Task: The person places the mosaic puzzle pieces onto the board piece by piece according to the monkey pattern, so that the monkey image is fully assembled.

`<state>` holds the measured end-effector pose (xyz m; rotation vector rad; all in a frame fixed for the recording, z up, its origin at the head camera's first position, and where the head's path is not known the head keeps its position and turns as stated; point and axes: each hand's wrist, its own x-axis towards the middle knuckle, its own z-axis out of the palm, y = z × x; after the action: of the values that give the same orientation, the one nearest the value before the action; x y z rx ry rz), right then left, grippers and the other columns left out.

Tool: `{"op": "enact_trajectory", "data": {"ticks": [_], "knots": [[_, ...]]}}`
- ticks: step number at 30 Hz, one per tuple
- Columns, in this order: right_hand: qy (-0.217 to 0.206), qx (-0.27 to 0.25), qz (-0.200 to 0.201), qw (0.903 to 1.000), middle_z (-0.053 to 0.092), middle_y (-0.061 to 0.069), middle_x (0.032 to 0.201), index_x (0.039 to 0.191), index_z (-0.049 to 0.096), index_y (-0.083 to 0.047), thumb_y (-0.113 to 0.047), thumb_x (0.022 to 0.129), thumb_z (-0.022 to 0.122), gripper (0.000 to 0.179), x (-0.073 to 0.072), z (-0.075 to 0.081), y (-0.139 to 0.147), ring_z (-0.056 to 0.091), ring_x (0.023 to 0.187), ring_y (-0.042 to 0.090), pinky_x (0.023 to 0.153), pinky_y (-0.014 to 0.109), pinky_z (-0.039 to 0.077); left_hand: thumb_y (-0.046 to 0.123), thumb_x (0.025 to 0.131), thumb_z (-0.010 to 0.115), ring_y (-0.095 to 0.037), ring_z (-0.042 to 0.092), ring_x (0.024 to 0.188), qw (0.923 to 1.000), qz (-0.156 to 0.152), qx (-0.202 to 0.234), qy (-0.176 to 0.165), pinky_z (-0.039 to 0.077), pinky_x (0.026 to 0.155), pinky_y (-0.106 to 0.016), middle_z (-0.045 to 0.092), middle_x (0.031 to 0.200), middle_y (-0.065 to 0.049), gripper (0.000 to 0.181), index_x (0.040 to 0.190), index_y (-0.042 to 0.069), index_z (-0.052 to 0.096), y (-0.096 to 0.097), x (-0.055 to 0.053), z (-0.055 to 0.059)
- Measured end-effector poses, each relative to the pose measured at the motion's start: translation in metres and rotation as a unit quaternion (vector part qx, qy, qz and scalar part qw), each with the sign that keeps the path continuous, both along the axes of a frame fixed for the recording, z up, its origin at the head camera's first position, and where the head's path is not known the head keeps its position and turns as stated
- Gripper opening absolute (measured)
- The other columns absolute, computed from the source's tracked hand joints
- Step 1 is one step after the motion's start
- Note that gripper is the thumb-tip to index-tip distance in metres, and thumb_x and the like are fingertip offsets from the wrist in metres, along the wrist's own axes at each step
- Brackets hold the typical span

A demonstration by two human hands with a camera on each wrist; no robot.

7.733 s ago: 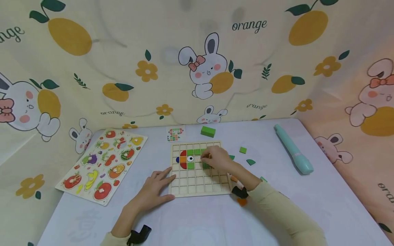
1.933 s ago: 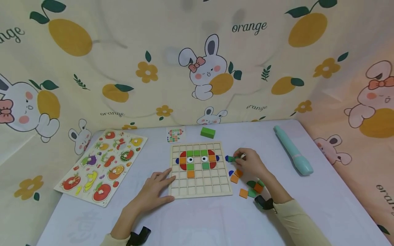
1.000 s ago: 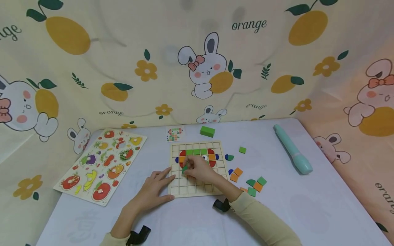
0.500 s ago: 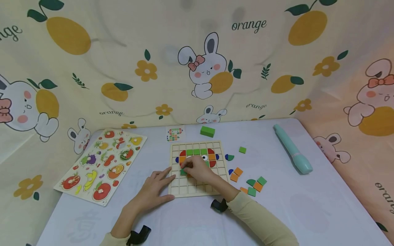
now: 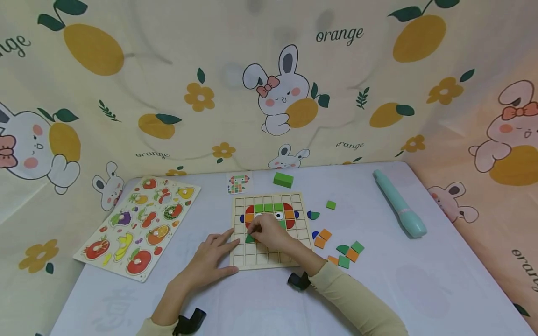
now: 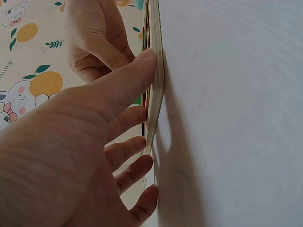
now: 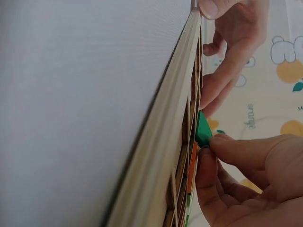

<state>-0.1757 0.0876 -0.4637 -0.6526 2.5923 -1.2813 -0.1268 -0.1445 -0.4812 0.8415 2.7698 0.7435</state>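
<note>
My right hand (image 5: pixel 271 232) is over the wooden grid board (image 5: pixel 290 259), thumb and finger pinching a green quarter-round tile (image 7: pixel 203 130). In the head view this tile stands at a cell in the board's left part, beside an orange tile (image 7: pixel 191 165) seen in the right wrist view. Red, orange, green and blue tiles and a white eye tile (image 5: pixel 279 215) form a face on the grid, partly hidden by that hand. My left hand (image 5: pixel 211 258) touches the board's left edge with spread, fairly straight fingers, and its thumb (image 6: pixel 144 61) lies against the rim.
Right of the board lie loose orange tiles (image 5: pixel 320 242), green tiles (image 5: pixel 357 247) and blue pieces. Behind it are a pattern card (image 5: pixel 239 183) and a green block (image 5: pixel 283 179). A fruit puzzle board (image 5: pixel 138 226) lies left, a turquoise stick-shaped object (image 5: pixel 401 205) right.
Red, orange, blue and eye tiles have joined the face's right side, and an orange tile below. My right hand carried the green tile leftward from the loose tiles and has just turned it slightly.
</note>
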Motion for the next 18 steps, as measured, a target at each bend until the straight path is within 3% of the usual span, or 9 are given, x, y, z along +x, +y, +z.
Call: {"op": "enact_trajectory", "data": {"ticks": [5, 11, 18], "knots": [[0.017, 0.055, 0.01, 0.9983, 0.064, 0.002, 0.09, 0.094, 0.077, -0.005, 0.003, 0.088, 0.071, 0.011, 0.002, 0.001, -0.002, 0.053, 0.08, 0.012, 0.072, 0.024, 0.047, 0.048, 0.085, 0.075, -0.027, 0.037, 0.132, 1.0, -0.002, -0.002, -0.001, 0.036, 0.098, -0.053, 0.03, 0.162, -0.004, 0.069, 0.144, 0.017, 0.055, 0.0, 0.0, -0.001], [0.042, 0.14, 0.025, 0.989, 0.055, -0.002, 0.093, 0.1, 0.079, -0.011, -0.005, 0.086, 0.077, 0.015, 0.005, 0.005, -0.004, 0.051, 0.08, 0.012, 0.072, 0.023, 0.045, 0.049, 0.085, 0.075, -0.027, 0.037, 0.132, 1.0, 0.0, -0.003, 0.0, 0.036, 0.098, -0.053, 0.03, 0.162, -0.004, 0.069, 0.144, 0.018, 0.055, 0.001, -0.001, 0.0], [0.047, 0.102, 0.013, 0.9937, 0.061, -0.004, 0.093, 0.101, 0.079, -0.008, -0.006, 0.091, 0.071, 0.013, 0.01, 0.015, 0.005, 0.054, 0.084, 0.011, 0.075, 0.025, 0.047, 0.046, 0.085, 0.076, -0.028, 0.038, 0.132, 1.0, -0.001, -0.001, 0.001, 0.036, 0.098, -0.053, 0.03, 0.162, -0.005, 0.069, 0.144, 0.016, 0.055, 0.001, 0.0, 0.002]]}}
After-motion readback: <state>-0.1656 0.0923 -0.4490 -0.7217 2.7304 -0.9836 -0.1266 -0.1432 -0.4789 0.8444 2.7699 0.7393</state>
